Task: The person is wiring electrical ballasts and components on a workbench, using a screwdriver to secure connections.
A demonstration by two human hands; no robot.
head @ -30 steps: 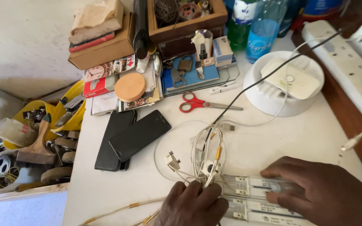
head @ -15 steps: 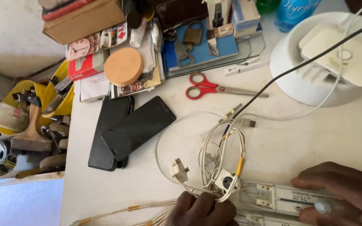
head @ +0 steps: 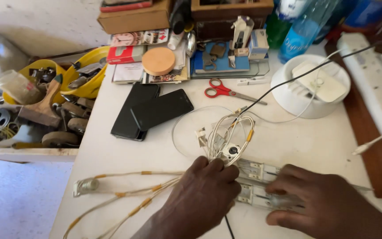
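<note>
Left hand fingers were curled down on the white wire bundle, pinning its near end against the long white ballast unit. Right hand lay flat on the unit's right part, fingers together, pressing it to the surface. Judged best: keep the unit pressed flat and work the wires close to the terminals, not by the loops. Loops fanned just beyond left fingertips; red scissors and two black phones further out.
</note>
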